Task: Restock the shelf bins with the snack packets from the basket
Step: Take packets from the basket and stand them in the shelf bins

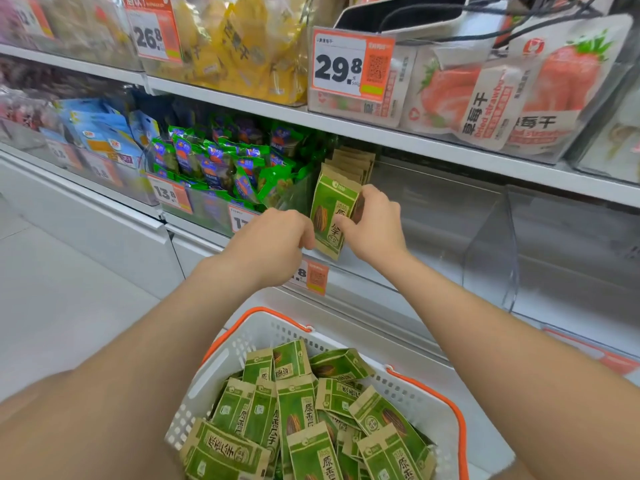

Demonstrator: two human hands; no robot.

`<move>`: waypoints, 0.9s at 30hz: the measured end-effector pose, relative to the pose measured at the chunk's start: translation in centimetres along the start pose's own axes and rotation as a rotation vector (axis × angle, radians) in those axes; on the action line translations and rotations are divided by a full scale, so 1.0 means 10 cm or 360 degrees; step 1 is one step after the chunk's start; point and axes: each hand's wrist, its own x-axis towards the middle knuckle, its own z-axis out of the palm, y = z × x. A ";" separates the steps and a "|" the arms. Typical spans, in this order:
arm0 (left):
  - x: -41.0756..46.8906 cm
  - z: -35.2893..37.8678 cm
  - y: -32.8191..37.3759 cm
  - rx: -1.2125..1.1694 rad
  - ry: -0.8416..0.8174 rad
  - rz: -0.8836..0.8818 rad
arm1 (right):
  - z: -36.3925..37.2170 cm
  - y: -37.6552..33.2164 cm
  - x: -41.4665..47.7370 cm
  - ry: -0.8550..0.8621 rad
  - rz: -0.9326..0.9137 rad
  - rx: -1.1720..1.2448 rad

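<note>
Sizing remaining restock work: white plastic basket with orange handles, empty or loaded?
Loaded. The white plastic basket with orange handles holds a jumbled heap of green-and-brown paper snack packets hiding its floor.

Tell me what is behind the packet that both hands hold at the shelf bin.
A row of similar packets stands upright behind the held packet; only their brown top edges show. Their fronts and lower parts are covered.

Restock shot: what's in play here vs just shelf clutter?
In play:
- held packet, pinched by left hand and right hand
- matching row of packets shelved behind it
- white basket with loose packets

Clutter:
- blue-green snack packs
- dried strawberry bags
- yellow bags
- blue packs
- 29.8 price tag
</note>
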 end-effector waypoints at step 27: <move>-0.24 0.24 0.36 -0.0280 0.0104 0.0011 | -0.65 -0.34 -0.55 -0.0206 -0.0492 -0.0446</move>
